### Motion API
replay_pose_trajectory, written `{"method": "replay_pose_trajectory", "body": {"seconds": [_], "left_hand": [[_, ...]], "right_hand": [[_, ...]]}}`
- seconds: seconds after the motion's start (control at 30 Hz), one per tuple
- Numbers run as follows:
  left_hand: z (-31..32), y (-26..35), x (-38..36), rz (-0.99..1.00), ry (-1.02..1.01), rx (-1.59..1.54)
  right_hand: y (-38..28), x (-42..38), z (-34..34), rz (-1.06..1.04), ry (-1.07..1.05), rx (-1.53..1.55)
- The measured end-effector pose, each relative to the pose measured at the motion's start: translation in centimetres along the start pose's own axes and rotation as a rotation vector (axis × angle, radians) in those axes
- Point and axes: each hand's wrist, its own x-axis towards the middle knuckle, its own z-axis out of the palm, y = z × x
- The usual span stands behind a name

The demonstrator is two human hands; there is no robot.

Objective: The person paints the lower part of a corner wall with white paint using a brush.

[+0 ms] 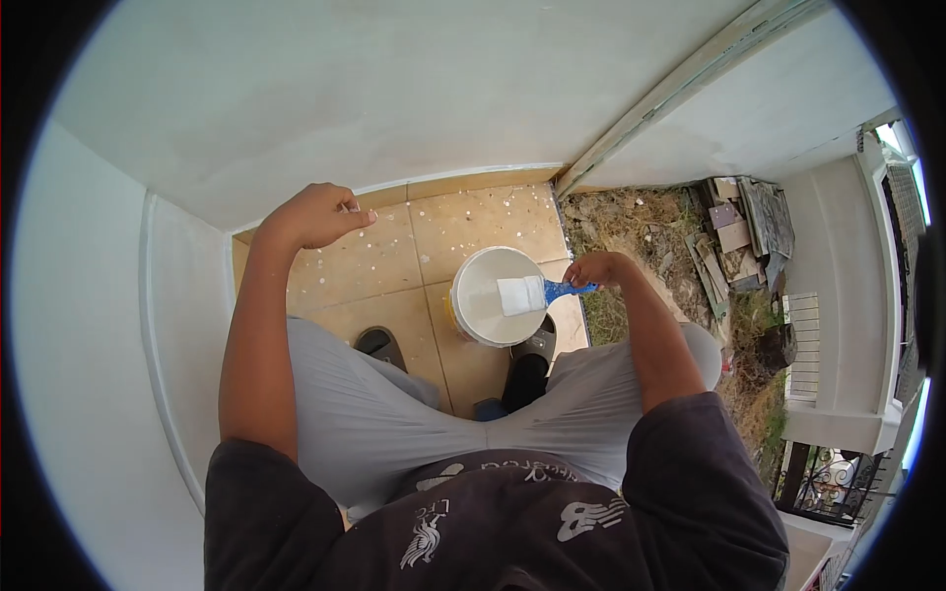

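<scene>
My right hand point(597, 269) is closed round the blue handle of a paintbrush point(524, 295). The brush's white-coated bristles are over the mouth of a round bucket point(471, 306) that stands on the tiles. Whether the bristles touch the paint is hard to tell. On the left, my left hand point(322, 215) is raised near the foot of the wall, with its fingers curled and thumb stretched out to the right. Nothing shows in it, and there are white specks on its fingertips.
A pale wall point(374, 98) rises ahead, above a tan skirting strip. White spots dot the tiled floor point(370, 256). Sandals are near the bucket. To the right lie dry grass and a stack of boards and tiles point(751, 231), with a metal gate point(833, 485) lower down.
</scene>
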Motion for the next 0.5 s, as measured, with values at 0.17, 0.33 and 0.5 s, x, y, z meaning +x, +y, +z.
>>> {"method": "replay_pose_trajectory", "body": {"seconds": [0.17, 0.33, 0.5], "left_hand": [[-0.3, 0.4, -0.4, 0.003, -0.014, 0.024], [-0.1, 0.9, -0.7, -0.036, -0.05, 0.015], [-0.2, 0.7, -0.5, -0.019, -0.031, 0.024]], "right_hand": [[0.6, 0.5, 0.3, -0.016, -0.042, -0.002], [1.7, 0.3, 0.3, -0.083, -0.028, 0.1], [-1.1, -2.1, -2.5, -0.411, -0.041, 0.388]]}}
